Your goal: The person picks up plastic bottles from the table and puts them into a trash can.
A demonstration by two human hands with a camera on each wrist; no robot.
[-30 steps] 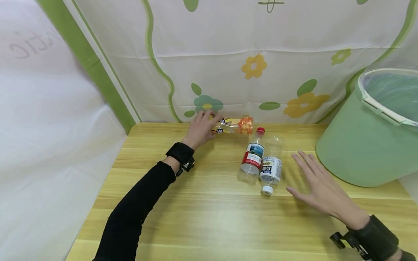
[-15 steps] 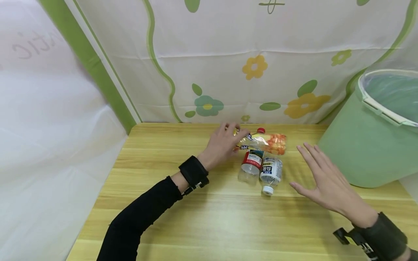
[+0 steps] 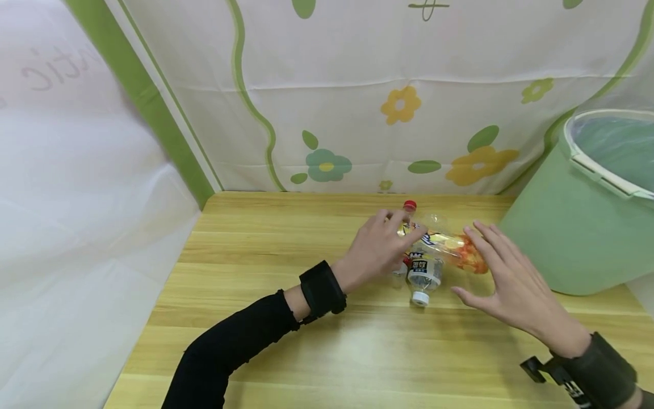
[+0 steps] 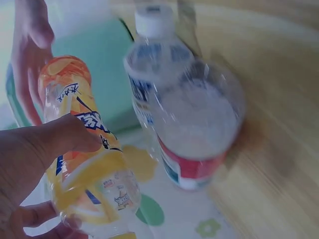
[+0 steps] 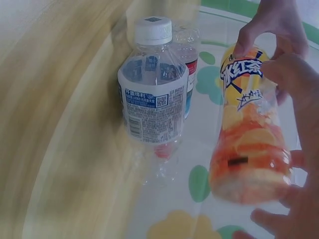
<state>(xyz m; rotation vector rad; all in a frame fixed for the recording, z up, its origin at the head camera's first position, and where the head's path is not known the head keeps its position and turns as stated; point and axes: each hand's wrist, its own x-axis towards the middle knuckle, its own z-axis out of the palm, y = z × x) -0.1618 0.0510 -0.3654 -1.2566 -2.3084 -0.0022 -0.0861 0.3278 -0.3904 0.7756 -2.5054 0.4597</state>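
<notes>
My left hand grips a plastic iced tea bottle with a yellow and orange label, thumb on one side and fingers on the other. The bottle is held above two others, its orange end toward my right hand. That right hand has its fingers spread around the orange end; whether they touch it I cannot tell. Below lie a clear bottle with a white cap and white label, and a red-capped bottle with a red and white label. In the head view the held bottle and left hand partly cover both.
A pale green bin with a clear liner stands at the right on the wooden table. A white curtain with printed flowers hangs along the table's back edge.
My left hand has brought the iced tea bottle from the back edge rightward and nearer, over the other two bottles. The right hand has barely moved.
</notes>
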